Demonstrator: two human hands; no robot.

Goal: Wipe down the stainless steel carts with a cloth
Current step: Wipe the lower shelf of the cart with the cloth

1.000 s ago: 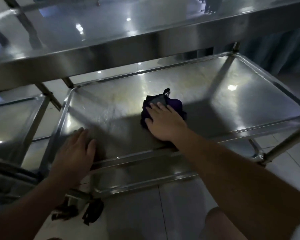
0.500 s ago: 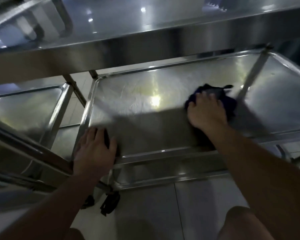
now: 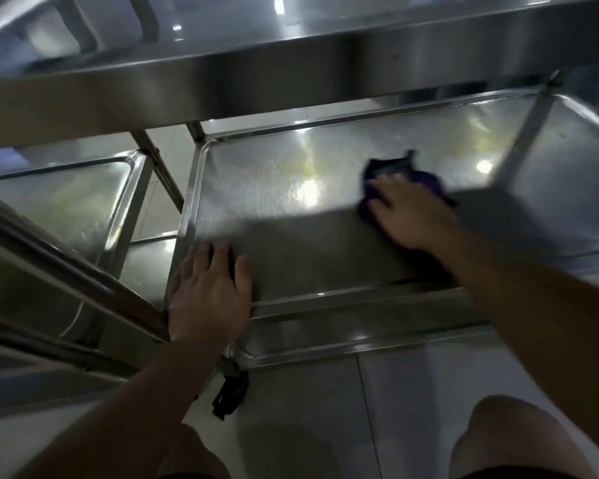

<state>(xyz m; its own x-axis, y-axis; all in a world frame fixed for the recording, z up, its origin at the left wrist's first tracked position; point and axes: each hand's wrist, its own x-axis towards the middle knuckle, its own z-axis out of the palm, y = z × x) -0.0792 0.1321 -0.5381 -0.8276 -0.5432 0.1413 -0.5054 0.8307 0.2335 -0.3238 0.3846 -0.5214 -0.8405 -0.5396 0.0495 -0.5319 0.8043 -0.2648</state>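
Wiping the middle shelf [image 3: 291,188] of the steel cart, the right hand [image 3: 412,216] presses a dark purple cloth [image 3: 395,171] flat against the shelf toward its far right part, fingers spread and fairly straight over the cloth rather than bunched round it. The left hand [image 3: 210,292] lies flat on the shelf's near left corner, fingers extended and holding nothing, apparently steadying the cart. The right hand is blurred, so how the thumb lies I cannot tell. To do this step well, I judge the palm should keep even pressure, run overlapping strokes along the shelf, and work into the raised rim [image 3: 194,188] and corners. The shaded near half looks harder to check for streaks, and a caster [image 3: 230,392] below means the cart could roll without bracing.
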